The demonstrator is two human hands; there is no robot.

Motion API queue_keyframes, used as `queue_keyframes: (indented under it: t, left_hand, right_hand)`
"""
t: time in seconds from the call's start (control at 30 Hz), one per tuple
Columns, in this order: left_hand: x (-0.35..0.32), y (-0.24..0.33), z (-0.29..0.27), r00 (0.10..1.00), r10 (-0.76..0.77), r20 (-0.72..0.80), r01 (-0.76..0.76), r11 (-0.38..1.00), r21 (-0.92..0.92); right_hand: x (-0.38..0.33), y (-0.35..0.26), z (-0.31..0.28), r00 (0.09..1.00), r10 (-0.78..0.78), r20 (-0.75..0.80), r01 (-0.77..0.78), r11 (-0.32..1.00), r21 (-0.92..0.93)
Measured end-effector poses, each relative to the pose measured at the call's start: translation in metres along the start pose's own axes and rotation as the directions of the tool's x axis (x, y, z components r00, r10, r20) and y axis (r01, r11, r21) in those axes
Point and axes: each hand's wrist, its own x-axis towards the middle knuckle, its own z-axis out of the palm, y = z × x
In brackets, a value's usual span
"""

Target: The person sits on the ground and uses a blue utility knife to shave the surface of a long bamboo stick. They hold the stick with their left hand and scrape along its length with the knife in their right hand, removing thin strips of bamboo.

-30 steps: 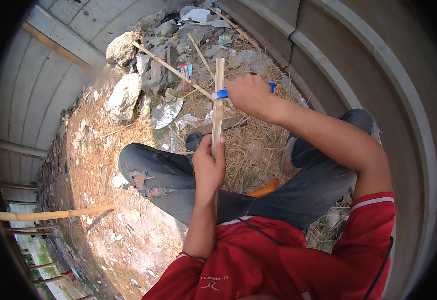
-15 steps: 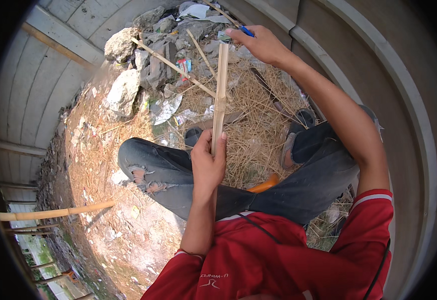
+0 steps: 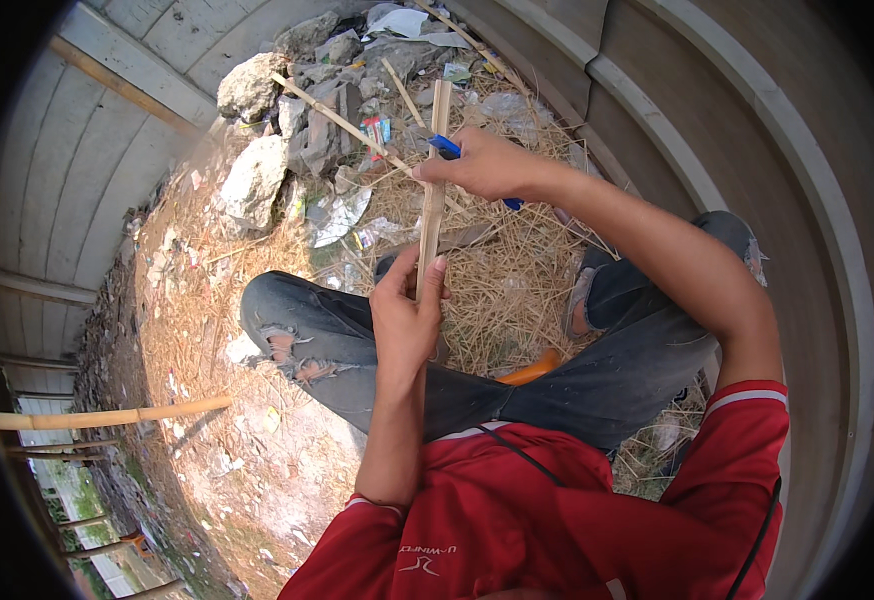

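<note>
Item: 1 pale bamboo strip [image 3: 431, 190], held upright above the lap. Left hand [image 3: 405, 322]: fingers closed around its lower end. Right hand [image 3: 487, 165]: fingers closed on a blue-handled knife [image 3: 449, 149], set against the strip's upper part. Ground: dry shavings [image 3: 502, 290], rocks [image 3: 249, 180], litter. Progress, judged: shaving partway; much shaved off already, the strip not yet set down.

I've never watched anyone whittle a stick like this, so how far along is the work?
Done: pale shavings cover the ground by the legs. In hand: the left hand grips the thin stick low down, while the right hand sets a blue-handled blade against its upper part. Left: how much more trimming it needs cannot be told.
</note>
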Motion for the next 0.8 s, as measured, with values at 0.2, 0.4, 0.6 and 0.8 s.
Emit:
queue_keyframes:
  t: [0.2, 0.4, 0.6, 0.8]
  left_hand:
    - [-0.010, -0.007, -0.008, 0.937, -0.002, 0.350, 0.123, 0.938, -0.325]
    - [-0.011, -0.015, -0.015, 0.842, -0.021, 0.539, 0.405, 0.685, -0.606]
    - [0.010, -0.002, -0.012, 0.935, -0.106, 0.339, 0.300, 0.747, -0.593]
    - [0.025, 0.003, -0.007, 0.962, -0.087, 0.258, 0.214, 0.827, -0.520]
  right_hand:
    - [0.010, -0.003, -0.033, 0.994, 0.064, -0.090, -0.037, 0.962, 0.271]
    - [0.018, -0.001, -0.056, 0.950, -0.076, -0.302, 0.069, 0.997, -0.035]
    - [-0.002, -0.010, -0.035, 0.985, -0.145, -0.089, 0.085, 0.871, -0.484]
    - [-0.027, -0.002, 0.024, 0.965, -0.262, -0.025, 0.156, 0.647, -0.746]
